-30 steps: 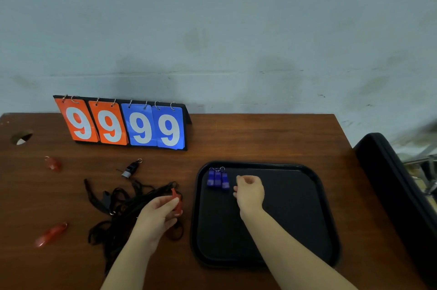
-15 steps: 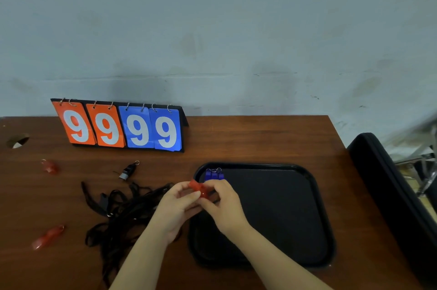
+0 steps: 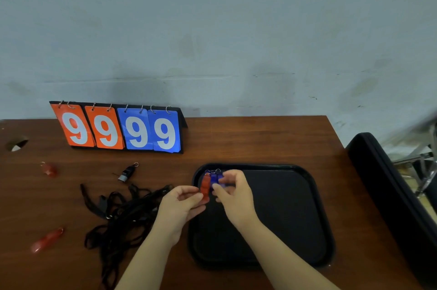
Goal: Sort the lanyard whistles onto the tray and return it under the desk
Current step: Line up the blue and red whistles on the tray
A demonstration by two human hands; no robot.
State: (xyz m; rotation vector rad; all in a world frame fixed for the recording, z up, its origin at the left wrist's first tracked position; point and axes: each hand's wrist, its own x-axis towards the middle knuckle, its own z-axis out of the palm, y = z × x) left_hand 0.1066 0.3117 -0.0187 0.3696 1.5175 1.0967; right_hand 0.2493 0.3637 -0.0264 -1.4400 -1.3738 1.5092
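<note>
Reaching in from the near edge of the wooden desk, both hands are meeting over the far-left corner of the one black tray. Three red whistles are showing. The closest desk whistle is lying near the left edge, a tangle of black lanyards is sprawling between it and the left forearm, and the far desk whistle is sitting well beyond. The left hand is pinching the near end of the held red whistle between thumb and curled fingers, keeping it inside the tray's rim, just beside the blue whistles. The right hand is pinching those blue ones, its curled fingers covering their right side, so only two are countable. A single black whistle is lying apart from the lanyards, toward the wall. Farther back, one flip scoreboard is standing with four cards, two orange and two blue, each reading 9. A cable hole is opening at the desk's far left, and a black case is leaning off the right side.
</note>
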